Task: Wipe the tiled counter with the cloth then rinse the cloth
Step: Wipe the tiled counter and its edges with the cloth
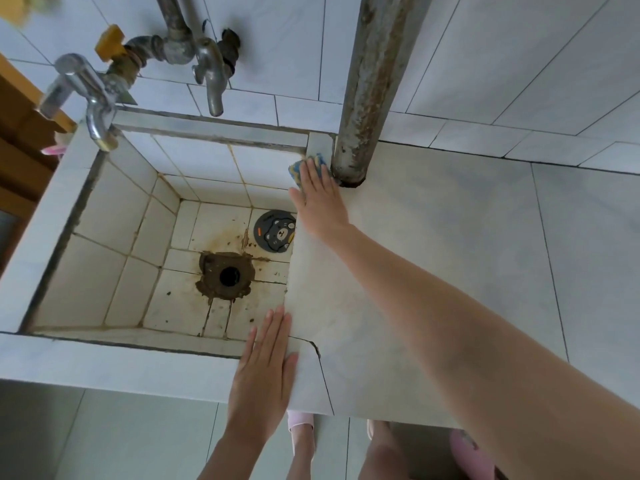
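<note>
While a tap with a yellow valve hangs over the far left corner of the sink, a second tap points down over the sink's back wall. Stained tiles ring the drain in the sink floor, and a round bear-print stopper lies just right of the drain, toward the sink's right wall. At the sink's near right corner the left hand lies flat on the rim, fingers straight and together, holding nothing. Right of the sink spreads the counter. At the sink's far right corner the right hand presses flat on the blue and yellow cloth, fingers extended, not closed around it. The cloth touches the base of a rusty pipe rising from the counter.
</note>
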### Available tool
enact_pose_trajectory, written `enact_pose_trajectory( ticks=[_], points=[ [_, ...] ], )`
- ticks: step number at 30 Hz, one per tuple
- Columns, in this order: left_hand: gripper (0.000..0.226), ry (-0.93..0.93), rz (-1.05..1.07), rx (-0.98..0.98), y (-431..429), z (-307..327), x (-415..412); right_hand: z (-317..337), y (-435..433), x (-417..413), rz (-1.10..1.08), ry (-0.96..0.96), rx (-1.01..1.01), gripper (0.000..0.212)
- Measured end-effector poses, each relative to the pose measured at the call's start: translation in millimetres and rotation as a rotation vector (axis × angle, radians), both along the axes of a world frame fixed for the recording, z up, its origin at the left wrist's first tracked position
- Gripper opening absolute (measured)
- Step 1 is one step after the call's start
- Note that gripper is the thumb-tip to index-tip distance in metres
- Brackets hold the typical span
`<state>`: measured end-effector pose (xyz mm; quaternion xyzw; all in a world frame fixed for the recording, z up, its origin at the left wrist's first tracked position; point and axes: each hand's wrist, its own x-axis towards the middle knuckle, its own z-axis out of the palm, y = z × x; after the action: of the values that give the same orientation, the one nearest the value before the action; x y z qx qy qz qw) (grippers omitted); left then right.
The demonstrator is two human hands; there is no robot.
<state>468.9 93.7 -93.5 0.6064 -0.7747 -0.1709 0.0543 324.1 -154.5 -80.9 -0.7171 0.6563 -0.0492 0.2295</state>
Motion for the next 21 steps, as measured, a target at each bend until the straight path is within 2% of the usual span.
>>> enact_pose_trajectory(
  ticks=[4,7,9,12,15,17,19,21],
  points=[
    [0.054,-0.003,-0.002,-0.002,1.4,0.7,1.1,-2.9,64.6,-17.5,0.044,0.012,-0.09,0.056],
    [0.054,-0.008,-0.012,-0.008,0.2,1.6,1.9,-2.1,97.7,-45.8,-0.011,0.056,-0.101,0.061],
    [0.055,-0.015,-0.02,-0.011,-0.3,1.9,1.6,-3.8,100.5,-77.8,-0.116,0.067,-0.058,0.058],
    [0.055,-0.01,-0.022,-0.016,0.1,2.6,1.5,-7.3,118.7,-143.6,-0.287,0.162,-0.098,0.061],
    [0.056,-0.014,-0.037,-0.023,0.0,3.3,1.4,-5.5,157.0,-197.3,-0.561,0.138,-0.052,0.055],
    [0.056,-0.015,-0.047,-0.037,0.5,4.2,1.0,-2.9,175.8,-196.4,-0.644,0.11,-0.036,0.055],
    [0.056,-0.016,-0.047,-0.057,0.8,4.8,0.4,-6.9,182.1,-165.3,-0.572,0.103,-0.097,0.054],
    [0.056,-0.02,-0.051,-0.066,1.4,4.2,0.8,-11.6,188.4,-114.4,-0.393,0.093,-0.138,0.056]
  ],
)
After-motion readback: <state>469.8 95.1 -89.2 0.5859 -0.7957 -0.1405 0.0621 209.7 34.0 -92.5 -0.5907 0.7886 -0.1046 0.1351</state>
